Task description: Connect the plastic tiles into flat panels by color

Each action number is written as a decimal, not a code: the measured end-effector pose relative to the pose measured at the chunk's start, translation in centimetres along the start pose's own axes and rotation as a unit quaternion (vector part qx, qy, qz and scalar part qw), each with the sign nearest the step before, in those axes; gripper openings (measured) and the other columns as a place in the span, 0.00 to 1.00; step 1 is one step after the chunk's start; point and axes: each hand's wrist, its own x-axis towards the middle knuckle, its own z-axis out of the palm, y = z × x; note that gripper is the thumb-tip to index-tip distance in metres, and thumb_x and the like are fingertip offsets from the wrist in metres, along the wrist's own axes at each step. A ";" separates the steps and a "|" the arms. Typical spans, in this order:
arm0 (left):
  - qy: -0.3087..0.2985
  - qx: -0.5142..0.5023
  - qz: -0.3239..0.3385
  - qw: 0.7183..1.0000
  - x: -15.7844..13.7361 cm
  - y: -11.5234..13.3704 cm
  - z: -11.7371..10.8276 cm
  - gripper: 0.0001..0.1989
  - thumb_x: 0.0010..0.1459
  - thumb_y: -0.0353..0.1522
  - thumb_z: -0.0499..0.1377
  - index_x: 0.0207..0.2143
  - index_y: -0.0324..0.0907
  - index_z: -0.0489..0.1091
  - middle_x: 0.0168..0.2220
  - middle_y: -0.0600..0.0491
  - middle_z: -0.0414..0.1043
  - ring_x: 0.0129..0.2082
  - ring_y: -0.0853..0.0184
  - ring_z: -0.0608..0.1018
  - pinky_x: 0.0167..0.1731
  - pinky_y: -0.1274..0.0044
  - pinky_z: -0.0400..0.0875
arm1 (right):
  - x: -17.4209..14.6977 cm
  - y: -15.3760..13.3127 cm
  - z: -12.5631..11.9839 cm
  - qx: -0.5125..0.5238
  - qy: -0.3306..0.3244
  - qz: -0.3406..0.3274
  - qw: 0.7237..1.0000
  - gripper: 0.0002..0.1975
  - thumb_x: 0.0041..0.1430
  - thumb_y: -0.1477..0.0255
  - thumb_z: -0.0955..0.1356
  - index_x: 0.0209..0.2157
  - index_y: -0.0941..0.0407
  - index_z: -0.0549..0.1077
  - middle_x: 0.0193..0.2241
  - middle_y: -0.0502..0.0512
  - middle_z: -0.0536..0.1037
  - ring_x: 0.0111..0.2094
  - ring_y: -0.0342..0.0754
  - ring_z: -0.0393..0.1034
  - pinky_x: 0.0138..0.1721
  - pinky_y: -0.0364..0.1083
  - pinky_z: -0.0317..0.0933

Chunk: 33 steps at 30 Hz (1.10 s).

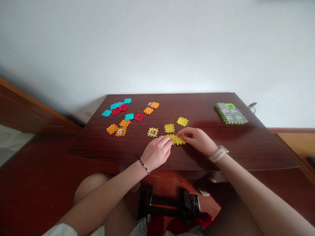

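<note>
Near the front edge of the table, two yellow interlocking tiles [180,140] lie edge to edge between my hands. My left hand [157,151] is closed over the left tile and covers much of it. The fingers of my right hand [195,139] are pinched on the right tile at its upper right. Whether the toothed edges are fully locked, I cannot tell. Just beyond my hands lie a plain yellow tile [169,128], another yellow tile [182,121] farther right, and a yellow tile with a white window [153,132] to the left.
On the left of the dark wooden table [197,108] lie several blue tiles [129,116], red tiles [139,117] and orange tiles [112,128]. A joined panel of grey and green tiles [230,113] lies at the right. Behind the table rises a white wall [172,46].
</note>
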 end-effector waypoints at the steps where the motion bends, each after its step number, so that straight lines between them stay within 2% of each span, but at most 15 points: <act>1: 0.000 -0.001 -0.001 1.000 0.0 0.0 0.0 0.12 0.73 0.26 0.56 0.55 0.38 0.73 0.53 0.45 0.78 0.52 0.57 0.80 0.55 0.64 0.79 | 0.0 -0.1 0.1 -0.005 -0.002 -0.007 1.000 0.11 0.67 0.66 0.69 0.42 0.52 0.84 0.46 0.54 0.87 0.48 0.54 0.81 0.53 0.53 0.71; 8: 0.003 -0.001 0.000 1.000 0.0 0.1 -0.1 0.12 0.73 0.27 0.55 0.54 0.38 0.73 0.53 0.45 0.78 0.52 0.57 0.79 0.54 0.64 0.80 | -0.1 0.0 0.3 -0.043 0.026 -0.026 0.998 0.09 0.68 0.68 0.69 0.43 0.52 0.84 0.47 0.55 0.87 0.48 0.53 0.81 0.52 0.52 0.72; 14: -0.015 0.001 0.003 1.000 0.2 0.2 -0.5 0.14 0.72 0.26 0.55 0.57 0.41 0.72 0.53 0.45 0.77 0.53 0.58 0.79 0.55 0.63 0.79 | -0.1 -0.7 0.1 -0.057 0.012 -0.054 0.997 0.09 0.68 0.69 0.70 0.43 0.52 0.84 0.48 0.55 0.86 0.47 0.52 0.81 0.48 0.49 0.74; 21: -0.037 0.001 0.009 0.999 0.3 0.2 -0.8 0.19 0.71 0.25 0.56 0.62 0.43 0.70 0.54 0.45 0.75 0.54 0.57 0.77 0.57 0.62 0.78 | -0.2 -1.2 0.1 -0.104 0.017 -0.080 0.991 0.09 0.69 0.69 0.70 0.44 0.50 0.85 0.48 0.55 0.86 0.49 0.54 0.81 0.55 0.53 0.73; 33: -0.043 0.006 0.009 0.999 0.3 0.1 -0.6 0.18 0.71 0.26 0.56 0.60 0.42 0.71 0.53 0.46 0.75 0.53 0.57 0.77 0.55 0.63 0.79 | -0.3 -0.7 0.4 -0.174 0.033 -0.093 0.980 0.08 0.70 0.70 0.71 0.46 0.51 0.83 0.47 0.56 0.86 0.49 0.56 0.79 0.54 0.55 0.71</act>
